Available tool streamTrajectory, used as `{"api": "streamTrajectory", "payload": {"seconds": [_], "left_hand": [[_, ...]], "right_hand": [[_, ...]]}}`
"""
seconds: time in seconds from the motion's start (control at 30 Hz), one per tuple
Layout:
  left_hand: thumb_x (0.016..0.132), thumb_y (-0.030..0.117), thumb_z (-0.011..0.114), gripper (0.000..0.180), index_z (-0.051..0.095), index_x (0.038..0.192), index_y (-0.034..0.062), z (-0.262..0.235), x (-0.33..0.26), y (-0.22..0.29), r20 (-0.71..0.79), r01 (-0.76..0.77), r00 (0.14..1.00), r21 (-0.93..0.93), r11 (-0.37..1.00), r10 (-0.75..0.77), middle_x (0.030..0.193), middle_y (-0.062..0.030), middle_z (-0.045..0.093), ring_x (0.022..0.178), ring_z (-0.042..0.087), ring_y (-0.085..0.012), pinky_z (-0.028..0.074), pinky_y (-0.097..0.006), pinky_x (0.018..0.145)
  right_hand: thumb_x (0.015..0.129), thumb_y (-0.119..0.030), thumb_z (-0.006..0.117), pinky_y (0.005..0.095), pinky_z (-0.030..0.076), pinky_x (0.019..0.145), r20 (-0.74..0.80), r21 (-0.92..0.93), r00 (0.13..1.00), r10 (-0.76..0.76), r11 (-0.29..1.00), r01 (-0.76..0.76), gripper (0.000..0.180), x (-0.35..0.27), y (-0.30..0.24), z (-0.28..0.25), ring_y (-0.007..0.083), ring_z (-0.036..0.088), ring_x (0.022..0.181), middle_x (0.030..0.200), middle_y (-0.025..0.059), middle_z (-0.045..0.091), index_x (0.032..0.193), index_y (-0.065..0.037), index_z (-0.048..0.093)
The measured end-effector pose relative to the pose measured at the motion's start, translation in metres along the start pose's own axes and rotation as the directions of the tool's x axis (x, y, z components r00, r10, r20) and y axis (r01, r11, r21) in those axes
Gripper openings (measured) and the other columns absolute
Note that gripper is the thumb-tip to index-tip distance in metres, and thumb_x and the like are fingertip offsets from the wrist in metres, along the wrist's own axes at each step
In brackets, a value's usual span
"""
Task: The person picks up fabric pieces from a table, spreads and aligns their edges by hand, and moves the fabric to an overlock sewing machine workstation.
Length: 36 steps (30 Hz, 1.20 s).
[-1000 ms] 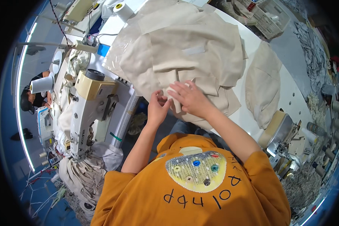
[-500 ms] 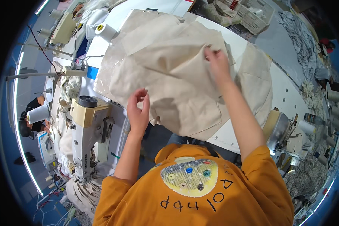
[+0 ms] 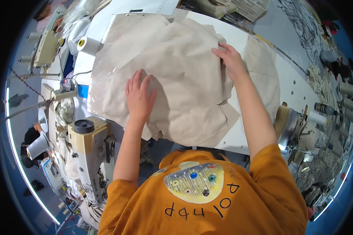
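The left hand [image 3: 139, 98] rests with fingers slightly spread on the broad, soft beige cloth piece [image 3: 180, 82], which lies on the white counter [image 3: 233, 139] in front of both hands. The right hand [image 3: 232, 60] is half curled at its right edge; I cannot tell whether it pinches 1 layer, 2 or none. Handling it well likely calls for light, flat left-hand pressure and an even outward pull at the right-hand edge, leaving the separate beige cloth panel [image 3: 262, 74] just beyond undisturbed.
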<state>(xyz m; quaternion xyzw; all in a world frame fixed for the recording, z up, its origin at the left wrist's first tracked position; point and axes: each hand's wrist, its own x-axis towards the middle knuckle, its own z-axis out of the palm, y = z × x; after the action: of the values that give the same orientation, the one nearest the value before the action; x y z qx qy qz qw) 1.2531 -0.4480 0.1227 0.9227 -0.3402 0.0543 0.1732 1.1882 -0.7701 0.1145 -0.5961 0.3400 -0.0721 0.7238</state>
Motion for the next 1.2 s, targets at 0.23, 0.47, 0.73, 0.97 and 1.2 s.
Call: {"api": "streamTrajectory", "payload": {"seconds": [0.23,0.47,0.73,0.97,1.2], "left_hand": [[0.079,0.015,0.073,0.048,0.057,0.124,0.0116,0.01,-0.002,0.001,0.049,-0.044,0.998,0.046,0.998,0.041,0.147,-0.0121,0.04,0.138,0.035,-0.0312,0.025,-0.047,0.115],[0.078,0.016,0.073,0.048,0.058,0.123,0.0117,0.005,0.001,0.002,0.069,-0.029,0.997,0.03,0.999,0.027,0.147,-0.0114,0.04,0.138,0.035,-0.0306,0.026,-0.048,0.114],[0.075,0.013,0.074,0.049,0.058,0.121,0.0108,-0.005,0.009,0.008,0.12,0.007,0.993,0.05,0.999,-0.013,0.145,-0.0126,0.041,0.136,0.037,-0.0317,0.027,-0.048,0.114],[0.075,0.015,0.074,0.046,0.06,0.118,0.0092,-0.011,0.021,0.019,0.173,0.042,0.983,0.097,0.994,-0.059,0.14,-0.0133,0.046,0.131,0.041,-0.0329,0.032,-0.048,0.109],[0.078,0.018,0.073,0.044,0.06,0.12,0.0101,-0.003,0.088,0.043,0.044,-0.058,0.997,-0.159,0.986,0.065,0.132,-0.0105,0.054,0.122,0.049,-0.0315,0.037,-0.044,0.102]], "right_hand": [[0.083,-0.02,0.076,0.0219,0.043,0.078,0.108,0.089,0.994,-0.018,0.996,0.008,0.035,0.01,0.002,-0.01,0.0084,0.057,0.089,0.099,0.0002,0.063,0.111,-0.008,0.058],[0.081,-0.022,0.078,0.0234,0.044,0.075,0.174,0.338,0.963,0.206,0.906,-0.255,0.032,0.03,-0.007,-0.024,0.0093,0.057,0.081,0.093,-0.0009,0.064,0.103,-0.01,0.06],[0.077,-0.016,0.08,0.0237,0.044,0.074,0.23,0.277,0.971,0.07,0.951,-0.134,0.038,0.025,-0.007,-0.013,0.0092,0.056,0.083,0.097,0.0,0.063,0.108,-0.009,0.058],[0.076,-0.016,0.08,0.0254,0.044,0.083,-0.025,0.033,0.999,-0.026,0.999,0.027,0.062,0.032,-0.004,-0.018,0.0136,0.058,0.096,0.103,0.0031,0.064,0.129,-0.003,0.05],[0.077,-0.021,0.08,0.0275,0.044,0.087,0.016,-0.159,0.997,0.075,0.985,-0.071,0.039,0.038,-0.013,-0.009,0.011,0.057,0.095,0.112,0.0018,0.063,0.108,0.0,0.067]]}}
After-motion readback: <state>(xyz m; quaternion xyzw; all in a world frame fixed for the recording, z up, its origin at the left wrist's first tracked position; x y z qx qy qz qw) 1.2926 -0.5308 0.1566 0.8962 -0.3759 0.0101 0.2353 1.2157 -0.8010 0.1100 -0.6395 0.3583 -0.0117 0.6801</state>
